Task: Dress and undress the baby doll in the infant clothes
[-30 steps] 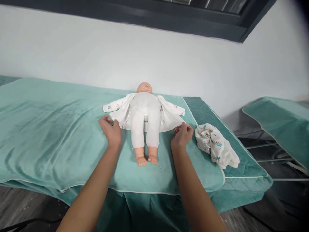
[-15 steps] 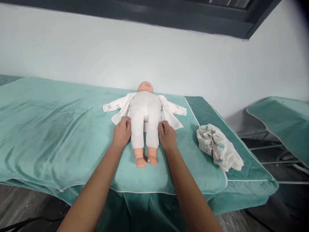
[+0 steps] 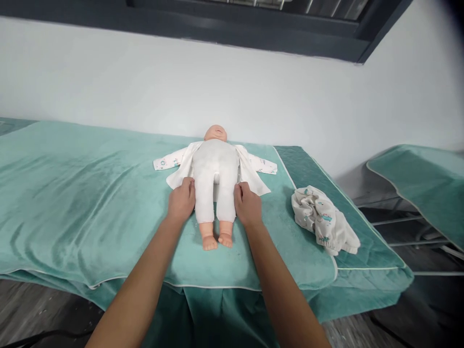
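Observation:
A baby doll (image 3: pixel 216 162) with a white cloth body lies on its back, feet toward me. It wears a white patterned shirt (image 3: pixel 253 176), spread open at the front, with both sleeves stretched out sideways. My left hand (image 3: pixel 181 200) is closed beside the doll's upper leg on the left, just below the shirt's hem. On the other side my right hand (image 3: pixel 248 204) is also closed, knuckles up, against the thigh and the hem. The fingertips of both hands are hidden, so what they pinch does not show.
Crumpled white patterned pants (image 3: pixel 324 220) lie to the right on the green bed cover (image 3: pixel 90 208). A wall (image 3: pixel 163 82) rises behind the bed, with a dark window frame (image 3: pixel 253 29) above. Another green-covered bed (image 3: pixel 431 179) stands at the far right.
The view has shifted slightly, moving the whole scene a little left. Both hands stay closed beside the doll's thighs; the right fingers have curled in more.

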Available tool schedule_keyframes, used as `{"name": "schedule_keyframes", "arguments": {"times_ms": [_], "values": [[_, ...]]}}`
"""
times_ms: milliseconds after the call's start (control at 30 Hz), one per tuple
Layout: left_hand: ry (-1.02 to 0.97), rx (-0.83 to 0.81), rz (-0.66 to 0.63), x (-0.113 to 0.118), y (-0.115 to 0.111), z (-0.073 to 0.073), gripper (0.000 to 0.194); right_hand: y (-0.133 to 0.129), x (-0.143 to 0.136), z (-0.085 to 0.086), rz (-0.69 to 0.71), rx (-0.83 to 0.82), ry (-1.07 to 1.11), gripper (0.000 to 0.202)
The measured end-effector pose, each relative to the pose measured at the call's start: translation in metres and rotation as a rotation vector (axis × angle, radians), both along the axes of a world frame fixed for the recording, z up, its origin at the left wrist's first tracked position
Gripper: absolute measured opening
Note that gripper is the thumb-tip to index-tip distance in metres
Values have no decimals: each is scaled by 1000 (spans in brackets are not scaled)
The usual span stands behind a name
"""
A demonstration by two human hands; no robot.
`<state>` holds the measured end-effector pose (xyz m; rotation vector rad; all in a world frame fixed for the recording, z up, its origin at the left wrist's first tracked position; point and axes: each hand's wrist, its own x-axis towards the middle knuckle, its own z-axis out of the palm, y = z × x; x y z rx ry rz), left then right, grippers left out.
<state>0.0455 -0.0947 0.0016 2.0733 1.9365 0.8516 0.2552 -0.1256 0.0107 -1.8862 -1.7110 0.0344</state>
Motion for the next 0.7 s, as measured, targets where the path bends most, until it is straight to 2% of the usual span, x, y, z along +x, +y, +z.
{"name": "schedule_keyframes", "arguments": {"times_ms": [200,300,400,533,633,700], "values": [[-90,99,5,-2,-3,-3,29,-9,6,-4,54,142,211,28],[-145,132,-26,-4,-7,-4,29,-33,22,-5,117,247,103,20],[-182,138,-73,-6,-15,-7,31,-73,57,-3,77,311,-122,22],[-228,119,-113,-8,-31,-9,31,-128,125,2,-162,275,-353,39],[-296,85,-155,-11,-47,-9,31,-154,173,3,-296,160,-348,53],[-388,59,-187,-12,-60,-9,31,-160,194,4,-281,33,-301,55]]}}
